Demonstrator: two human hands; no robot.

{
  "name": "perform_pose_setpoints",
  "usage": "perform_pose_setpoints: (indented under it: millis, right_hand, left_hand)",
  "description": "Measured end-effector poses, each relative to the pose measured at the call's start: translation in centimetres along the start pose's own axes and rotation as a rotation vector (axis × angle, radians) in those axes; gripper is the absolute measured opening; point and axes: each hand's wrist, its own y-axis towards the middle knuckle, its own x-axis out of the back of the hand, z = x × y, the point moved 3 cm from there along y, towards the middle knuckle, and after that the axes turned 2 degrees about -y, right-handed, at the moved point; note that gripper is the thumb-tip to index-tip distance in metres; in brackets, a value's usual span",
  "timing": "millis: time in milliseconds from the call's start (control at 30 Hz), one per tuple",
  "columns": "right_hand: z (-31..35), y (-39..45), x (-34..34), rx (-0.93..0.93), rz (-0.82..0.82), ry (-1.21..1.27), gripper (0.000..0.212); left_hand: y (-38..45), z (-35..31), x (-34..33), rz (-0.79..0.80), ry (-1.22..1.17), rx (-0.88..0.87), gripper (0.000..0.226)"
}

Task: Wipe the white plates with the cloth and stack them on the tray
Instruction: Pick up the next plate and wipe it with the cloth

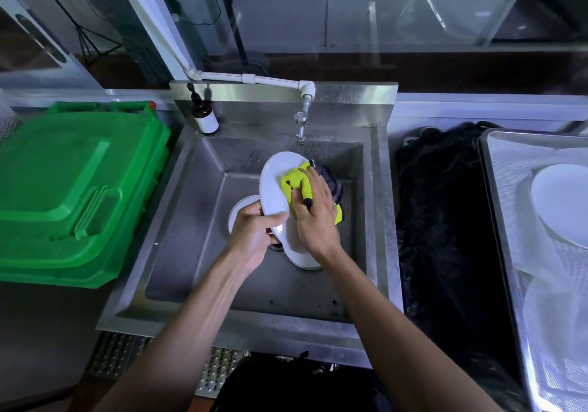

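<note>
You are holding a white plate [276,185] tilted over the steel sink [191,220], under the tap [301,125]. Your left hand [253,236] is gripping its near rim, thumb curled over the face. Your right hand [313,217] is pressing a yellow-green cloth [294,181] against the plate's face, fingers curved over the cloth. More white plates [237,212] are lying in the basin beneath, beside a dark rag [332,182]. The tray [496,188] is sitting well apart on the right, already carrying stacked plates [563,201]. A brown bottle [206,120] is standing on the sink's back corner, and a green bin lid [76,188] is lying to the left.
</note>
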Motion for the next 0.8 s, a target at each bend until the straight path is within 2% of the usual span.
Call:
perform_pose_setpoints:
  millis: [233,400,633,800]
  right_hand:
    - [-0.5,-0.9,-1.9,0.065,0.070,-0.103,0.043]
    - [-1.3,-1.9,-2.5,0.006,0.000,-0.123,0.046]
    - [-0.7,-0.9,-3.3,-0.083,-0.102,-0.087,0.053]
    - [-0.3,0.8,-3.5,-0.069,-0.180,-0.006,0.050]
  left_hand:
    - [1.2,-0.2,2.4,-0.025,-0.158,0.007,0.040]
    - [2.1,-0.1,4.0,-0.049,-0.292,0.025,0.034]
    - [3.4,-0.4,6.7,0.113,-0.299,0.038,0.043]
    - [4.6,-1.1,9.6,0.226,-0.273,0.066,0.045]
